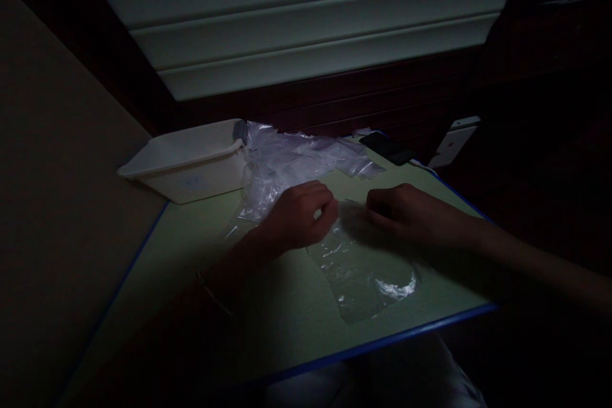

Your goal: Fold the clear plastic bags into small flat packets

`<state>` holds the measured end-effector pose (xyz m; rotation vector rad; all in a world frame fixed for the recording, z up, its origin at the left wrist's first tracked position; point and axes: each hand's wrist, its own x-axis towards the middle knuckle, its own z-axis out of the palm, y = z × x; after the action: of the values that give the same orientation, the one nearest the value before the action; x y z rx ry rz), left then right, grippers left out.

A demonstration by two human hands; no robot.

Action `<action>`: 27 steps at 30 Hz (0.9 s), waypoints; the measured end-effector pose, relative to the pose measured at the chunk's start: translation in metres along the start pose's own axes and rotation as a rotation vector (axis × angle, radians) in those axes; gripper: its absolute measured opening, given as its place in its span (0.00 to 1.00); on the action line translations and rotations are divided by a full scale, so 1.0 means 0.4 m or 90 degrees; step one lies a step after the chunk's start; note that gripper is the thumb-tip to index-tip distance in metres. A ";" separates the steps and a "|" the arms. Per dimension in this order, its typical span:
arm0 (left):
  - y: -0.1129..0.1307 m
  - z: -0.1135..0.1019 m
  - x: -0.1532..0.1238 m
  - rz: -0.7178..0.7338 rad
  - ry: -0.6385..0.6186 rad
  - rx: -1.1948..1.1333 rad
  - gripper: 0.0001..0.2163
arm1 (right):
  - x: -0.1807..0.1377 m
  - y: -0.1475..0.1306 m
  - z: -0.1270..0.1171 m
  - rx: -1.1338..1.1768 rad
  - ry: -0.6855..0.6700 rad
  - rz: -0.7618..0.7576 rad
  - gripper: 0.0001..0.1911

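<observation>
A clear plastic bag (356, 277) hangs down toward me over the table top, its upper edge by my two hands. My left hand (308, 213) is closed, thumb against the curled fingers, pinching the bag's upper left corner. Opposite it, my right hand (396, 207) is also closed, thumb and fingertips together near the bag's upper right side; the dim light makes the film there hard to see. Behind my left hand lies a heap of clear plastic bags (296, 156), loosely piled. Another clear piece of film (239, 226) shows beside my left wrist.
A white plastic bin (205, 172) stands at the back left of the green table (277, 306), which has blue edging. A dark phone (387, 148) with a white cable (423, 167) lies at the back right. A wall borders the left side.
</observation>
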<state>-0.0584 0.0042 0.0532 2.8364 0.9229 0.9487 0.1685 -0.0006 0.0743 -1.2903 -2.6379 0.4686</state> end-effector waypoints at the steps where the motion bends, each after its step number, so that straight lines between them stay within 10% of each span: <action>1: -0.012 -0.005 -0.001 -0.028 0.025 -0.004 0.11 | 0.000 -0.006 0.002 -0.022 -0.006 0.004 0.14; 27: -0.037 0.007 -0.027 -0.046 -0.257 0.059 0.13 | 0.027 -0.040 0.094 -0.208 -0.029 0.017 0.18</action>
<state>-0.0715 0.0112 0.0422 2.8805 1.0275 0.3114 0.1393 -0.0091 0.0448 -1.4179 -2.8247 0.0694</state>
